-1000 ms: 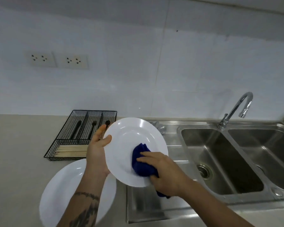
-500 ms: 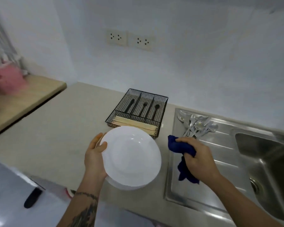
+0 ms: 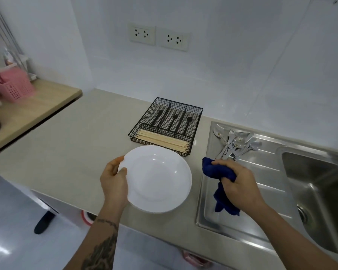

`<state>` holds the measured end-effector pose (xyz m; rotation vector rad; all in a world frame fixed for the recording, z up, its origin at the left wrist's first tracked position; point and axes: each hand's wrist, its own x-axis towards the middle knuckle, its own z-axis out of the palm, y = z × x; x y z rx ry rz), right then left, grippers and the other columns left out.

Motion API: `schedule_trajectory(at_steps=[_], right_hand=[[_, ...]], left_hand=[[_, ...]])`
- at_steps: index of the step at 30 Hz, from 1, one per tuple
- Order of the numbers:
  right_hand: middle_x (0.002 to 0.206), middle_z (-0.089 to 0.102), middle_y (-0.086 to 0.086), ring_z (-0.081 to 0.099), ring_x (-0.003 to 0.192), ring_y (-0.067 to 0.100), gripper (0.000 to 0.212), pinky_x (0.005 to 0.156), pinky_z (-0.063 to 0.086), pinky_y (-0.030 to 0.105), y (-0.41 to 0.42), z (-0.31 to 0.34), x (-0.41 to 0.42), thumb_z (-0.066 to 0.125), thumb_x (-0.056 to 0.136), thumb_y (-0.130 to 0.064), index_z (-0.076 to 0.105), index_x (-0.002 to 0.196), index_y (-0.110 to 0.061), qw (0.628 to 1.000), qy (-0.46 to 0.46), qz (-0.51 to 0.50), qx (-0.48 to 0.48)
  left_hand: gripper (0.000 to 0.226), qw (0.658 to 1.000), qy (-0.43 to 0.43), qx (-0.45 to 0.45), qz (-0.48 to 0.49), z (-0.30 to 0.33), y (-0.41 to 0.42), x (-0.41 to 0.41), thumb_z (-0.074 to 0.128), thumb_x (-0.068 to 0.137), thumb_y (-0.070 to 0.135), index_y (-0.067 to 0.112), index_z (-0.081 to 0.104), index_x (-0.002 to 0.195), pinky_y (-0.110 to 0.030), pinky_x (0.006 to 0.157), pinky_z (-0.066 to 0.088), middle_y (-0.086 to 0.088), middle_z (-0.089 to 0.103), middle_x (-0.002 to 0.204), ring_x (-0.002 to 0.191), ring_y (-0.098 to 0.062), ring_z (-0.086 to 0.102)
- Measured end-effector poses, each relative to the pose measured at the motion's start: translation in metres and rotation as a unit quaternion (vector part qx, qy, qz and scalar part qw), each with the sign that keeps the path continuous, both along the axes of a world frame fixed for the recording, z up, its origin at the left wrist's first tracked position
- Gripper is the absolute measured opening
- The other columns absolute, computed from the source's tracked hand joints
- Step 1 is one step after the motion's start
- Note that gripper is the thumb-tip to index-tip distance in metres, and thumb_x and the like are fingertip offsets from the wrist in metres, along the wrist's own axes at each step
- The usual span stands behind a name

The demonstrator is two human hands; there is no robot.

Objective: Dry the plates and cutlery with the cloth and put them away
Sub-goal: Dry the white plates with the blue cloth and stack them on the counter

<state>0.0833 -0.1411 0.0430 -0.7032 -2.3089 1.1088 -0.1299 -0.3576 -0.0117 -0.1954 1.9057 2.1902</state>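
Your left hand [image 3: 113,179] grips the white plate [image 3: 157,178] by its rim over the counter [image 3: 70,152], right hand [image 3: 240,184] clutching the blue cloth [image 3: 220,173] clear of it, so stowing the plate looks next.

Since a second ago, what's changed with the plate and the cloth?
The right hand took the blue cloth off the plate, over to the drainboard. The left hand lowered the plate toward the counter. Both grips unchanged.
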Motion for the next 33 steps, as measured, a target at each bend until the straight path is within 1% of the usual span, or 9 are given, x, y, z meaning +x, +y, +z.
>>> schedule_trajectory(at_steps=[3, 7, 11, 17, 20, 23, 26, 30, 33], right_hand=[[0.102, 0.067, -0.017, 0.062, 0.092, 0.002, 0.063, 0.077, 0.046, 0.015, -0.001, 0.0, 0.002, 0.051, 0.075, 0.017, 0.066, 0.102, -0.038, 1.0, -0.004, 0.0, 0.003], [0.102, 0.066, -0.019, 0.061, 0.092, 0.0, 0.064, 0.077, 0.045, 0.015, -0.004, -0.001, 0.006, 0.051, 0.076, 0.017, 0.064, 0.101, -0.041, 1.0, -0.015, 0.003, 0.002], [0.102, 0.066, -0.021, 0.061, 0.091, -0.002, 0.067, 0.077, 0.045, 0.015, -0.006, -0.003, 0.009, 0.051, 0.076, 0.016, 0.063, 0.1, -0.045, 0.999, -0.034, -0.002, 0.0], [0.101, 0.066, -0.019, 0.061, 0.09, 0.001, 0.065, 0.076, 0.046, 0.018, -0.004, -0.01, 0.017, 0.051, 0.077, 0.014, 0.061, 0.1, -0.046, 0.998, -0.059, -0.016, -0.005], [0.104, 0.065, -0.016, 0.061, 0.094, 0.007, 0.061, 0.081, 0.049, 0.028, -0.001, -0.016, 0.022, 0.053, 0.077, 0.012, 0.06, 0.104, -0.042, 0.996, -0.081, -0.021, -0.004], [0.105, 0.061, -0.014, 0.058, 0.094, 0.008, 0.059, 0.084, 0.046, 0.028, 0.004, -0.019, 0.028, 0.055, 0.077, 0.011, 0.059, 0.108, -0.038, 0.993, -0.111, -0.028, 0.011], [0.112, 0.061, -0.007, 0.057, 0.098, 0.015, 0.053, 0.089, 0.046, 0.033, 0.013, -0.026, 0.032, 0.056, 0.078, 0.006, 0.062, 0.118, -0.028, 0.986, -0.151, -0.054, 0.053], [0.119, 0.061, 0.003, 0.055, 0.105, 0.025, 0.052, 0.094, 0.046, 0.042, 0.03, -0.043, 0.03, 0.06, 0.075, -0.002, 0.059, 0.125, -0.017, 0.954, -0.231, -0.095, 0.163], [0.125, 0.058, 0.007, 0.052, 0.113, 0.031, 0.054, 0.097, 0.043, 0.041, 0.038, -0.061, 0.028, 0.054, 0.074, -0.013, 0.054, 0.128, -0.012, 0.93, -0.319, -0.066, 0.17]], left_hand=[[0.042, 0.994, 0.07, -0.082, 0.012, -0.002, 0.002, 0.002, 0.047, 0.085, -0.006, 0.022, 0.068, 0.107, -0.034, 0.086, 0.056, 0.002, 0.07, 0.109, 0.101, -0.019, 0.065], [0.044, 0.989, 0.086, -0.117, 0.025, -0.002, 0.006, 0.006, 0.044, 0.086, -0.006, 0.021, 0.066, 0.113, -0.018, 0.074, 0.049, 0.001, 0.067, 0.113, 0.103, -0.019, 0.062], [0.045, 0.986, 0.089, -0.14, 0.013, -0.01, 0.006, 0.008, 0.042, 0.086, -0.006, 0.022, 0.063, 0.114, -0.029, 0.086, 0.049, -0.003, 0.064, 0.119, 0.106, -0.022, 0.058], [0.048, 0.979, 0.086, -0.182, -0.033, -0.025, 0.009, 0.02, 0.045, 0.089, -0.004, 0.024, 0.056, 0.127, -0.03, 0.089, 0.044, -0.006, 0.058, 0.129, 0.105, -0.019, 0.05], [0.047, 0.978, 0.087, -0.185, -0.039, -0.027, 0.008, 0.018, 0.046, 0.089, -0.003, 0.022, 0.055, 0.129, -0.031, 0.089, 0.044, -0.006, 0.057, 0.129, 0.107, -0.021, 0.05], [0.045, 0.978, 0.099, -0.181, -0.04, -0.028, 0.007, 0.013, 0.048, 0.088, -0.002, 0.02, 0.056, 0.127, -0.033, 0.09, 0.045, -0.006, 0.059, 0.126, 0.113, -0.026, 0.054], [0.042, 0.982, 0.078, -0.172, -0.028, -0.027, 0.007, 0.005, 0.049, 0.091, 0.002, 0.019, 0.057, 0.129, -0.034, 0.094, 0.046, -0.004, 0.06, 0.126, 0.112, -0.023, 0.055], [0.038, 0.983, 0.064, -0.168, -0.03, -0.026, 0.007, -0.006, 0.049, 0.095, 0.006, 0.017, 0.059, 0.129, -0.031, 0.096, 0.043, -0.002, 0.062, 0.127, 0.108, -0.018, 0.055], [0.037, 0.983, 0.057, -0.17, -0.039, -0.028, 0.004, -0.011, 0.05, 0.096, 0.007, 0.016, 0.06, 0.13, -0.033, 0.101, 0.042, -0.003, 0.062, 0.128, 0.107, -0.017, 0.054]])
